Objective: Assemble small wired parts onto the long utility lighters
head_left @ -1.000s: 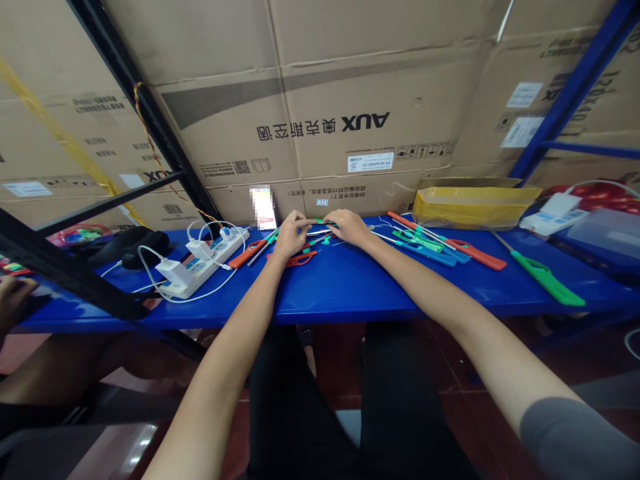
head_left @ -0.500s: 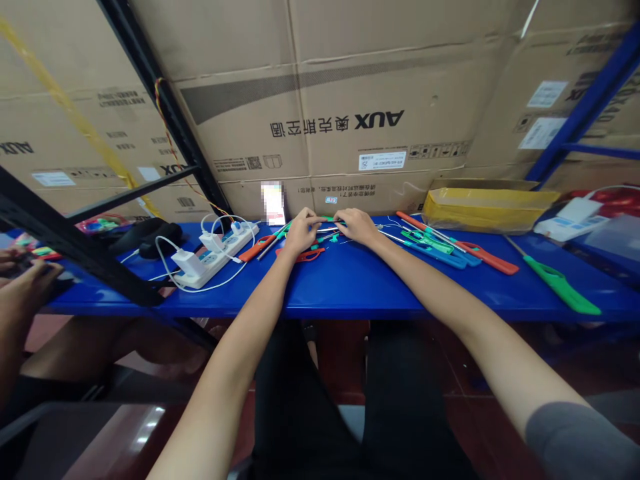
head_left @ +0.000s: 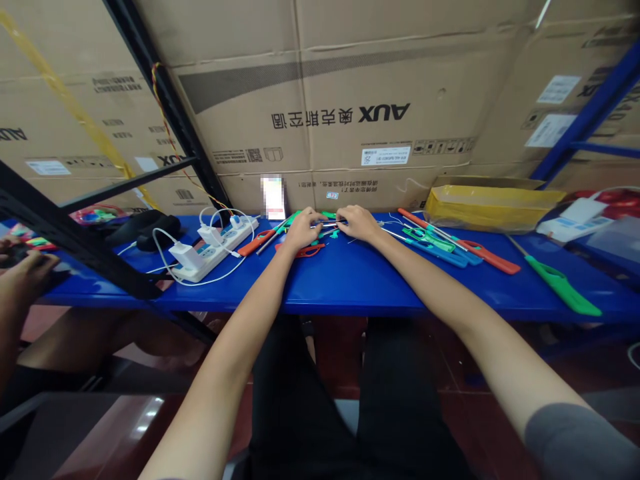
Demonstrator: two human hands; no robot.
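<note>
My left hand is closed, thumb and fingers pinched at one end of a thin metal tube. My right hand has its fingers curled down on the other end, so the tube spans the gap between both hands. Small green plastic pieces lie just under it. Beneath my left wrist is a red lighter handle. An orange long-necked lighter lies left of that hand. Right of my right hand, blue lighter handles, a green one and an orange one are heaped with metal tubes.
A white power strip with chargers and cables lies left, near a lit phone leaning on the cardboard. At the right are a yellow-taped box and a green lighter. Another person's hand works beyond the black post.
The view has shifted slightly. Both hands stay close together over the same spot with the tube between them, and the fingers have moved only a little.
</note>
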